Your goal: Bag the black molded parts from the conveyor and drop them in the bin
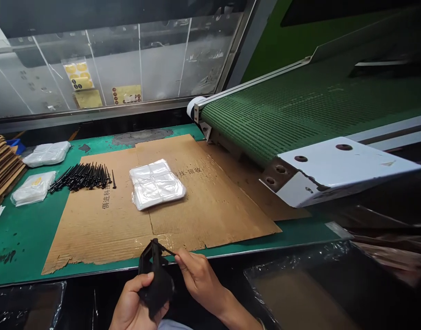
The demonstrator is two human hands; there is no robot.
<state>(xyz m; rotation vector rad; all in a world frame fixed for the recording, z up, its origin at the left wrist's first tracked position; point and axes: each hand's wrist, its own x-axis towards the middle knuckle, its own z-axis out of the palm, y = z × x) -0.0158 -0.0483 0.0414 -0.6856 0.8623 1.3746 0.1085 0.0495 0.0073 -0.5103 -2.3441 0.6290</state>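
At the near edge of the table, my left hand [133, 300] is closed around a black plastic part [158, 284] with an open frame at its top. My right hand [200, 277] pinches the end of a thin black pin [166, 249], whose other end meets the top of the part. Whether the pin sits inside the part or only touches it, I cannot tell. Beyond my hands, a stack of clear plastic bags [157, 183] lies on a flat cardboard sheet [210, 215]. A heap of similar black pins [85, 176] lies to its left.
A green conveyor belt [282, 110] with a white metal end block [344, 169] juts in from the right. More bag stacks [35, 187] and piled cardboard [2, 167] lie at the left. Plastic-lined boxes [300, 293] stand below the table's front edge.
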